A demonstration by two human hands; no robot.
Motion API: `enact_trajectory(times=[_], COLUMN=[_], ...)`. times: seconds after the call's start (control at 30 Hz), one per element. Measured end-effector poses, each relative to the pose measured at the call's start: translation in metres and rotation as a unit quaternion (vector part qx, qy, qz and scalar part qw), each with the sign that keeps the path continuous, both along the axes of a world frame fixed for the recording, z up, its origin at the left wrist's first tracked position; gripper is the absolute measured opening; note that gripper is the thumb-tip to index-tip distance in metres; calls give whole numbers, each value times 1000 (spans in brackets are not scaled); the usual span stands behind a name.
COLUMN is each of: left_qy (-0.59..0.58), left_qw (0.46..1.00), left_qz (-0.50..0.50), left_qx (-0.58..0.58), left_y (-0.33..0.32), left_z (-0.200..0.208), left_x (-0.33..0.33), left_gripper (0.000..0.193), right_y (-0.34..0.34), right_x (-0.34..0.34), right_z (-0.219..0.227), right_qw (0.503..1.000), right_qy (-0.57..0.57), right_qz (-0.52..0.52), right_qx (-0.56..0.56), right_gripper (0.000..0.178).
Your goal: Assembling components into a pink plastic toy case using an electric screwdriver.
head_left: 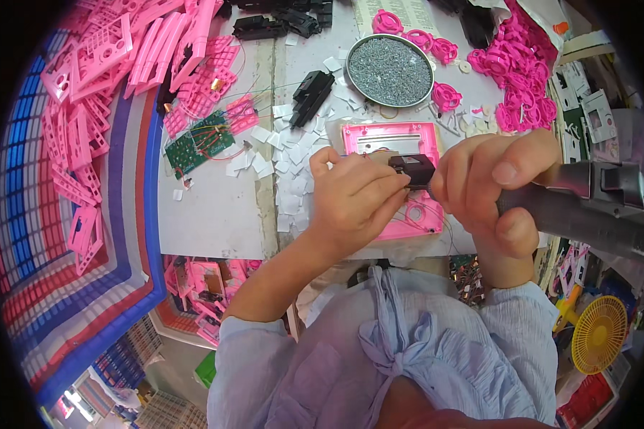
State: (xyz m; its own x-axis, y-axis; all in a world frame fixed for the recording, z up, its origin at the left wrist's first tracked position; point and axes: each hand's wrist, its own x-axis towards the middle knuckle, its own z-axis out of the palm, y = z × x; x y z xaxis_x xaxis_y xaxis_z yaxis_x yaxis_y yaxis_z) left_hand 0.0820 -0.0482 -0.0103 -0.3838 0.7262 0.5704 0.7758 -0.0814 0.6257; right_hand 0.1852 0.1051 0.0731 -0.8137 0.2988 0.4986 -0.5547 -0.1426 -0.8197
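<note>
Over a pink plastic casing (pixel 421 222) at the table's near edge, my left hand (pixel 354 189) pinches a small black boxy plastic part (pixel 415 170). Thin wires hang near it across the casing. My right hand (pixel 479 182) is wrapped round a dark power tool that looks like an electric screwdriver (pixel 579 222). Its body points out to the right, and its front end is at the right side of the black part. My fingers hide the tool's tip, so I cannot tell whether it touches a screw.
A round tray of small metal screws (pixel 389 71) stands beyond the casing. Pink rings (pixel 519 71) pile up at the far right, pink panels (pixel 100 64) at the far left. Green circuit boards (pixel 200 143), white paper squares (pixel 290 164) and a black part (pixel 311 96) lie left of the casing.
</note>
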Motion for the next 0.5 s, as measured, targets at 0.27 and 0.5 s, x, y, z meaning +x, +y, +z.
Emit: enact_trajectory(times=[0.27, 0.5], left_qy=[98, 58], left_qw=[983, 986], left_qz=[73, 64], left_qx=[-138, -144], left_y=[-14, -19], left_z=[-22, -25], left_x=[4, 0], left_gripper=[48, 47], right_y=[9, 5], right_x=[-11, -18], right_z=[-39, -57], right_qw=[998, 998], right_qy=[0, 12], right_qz=[-36, -7], right_qx=[43, 66], right_gripper=[34, 30])
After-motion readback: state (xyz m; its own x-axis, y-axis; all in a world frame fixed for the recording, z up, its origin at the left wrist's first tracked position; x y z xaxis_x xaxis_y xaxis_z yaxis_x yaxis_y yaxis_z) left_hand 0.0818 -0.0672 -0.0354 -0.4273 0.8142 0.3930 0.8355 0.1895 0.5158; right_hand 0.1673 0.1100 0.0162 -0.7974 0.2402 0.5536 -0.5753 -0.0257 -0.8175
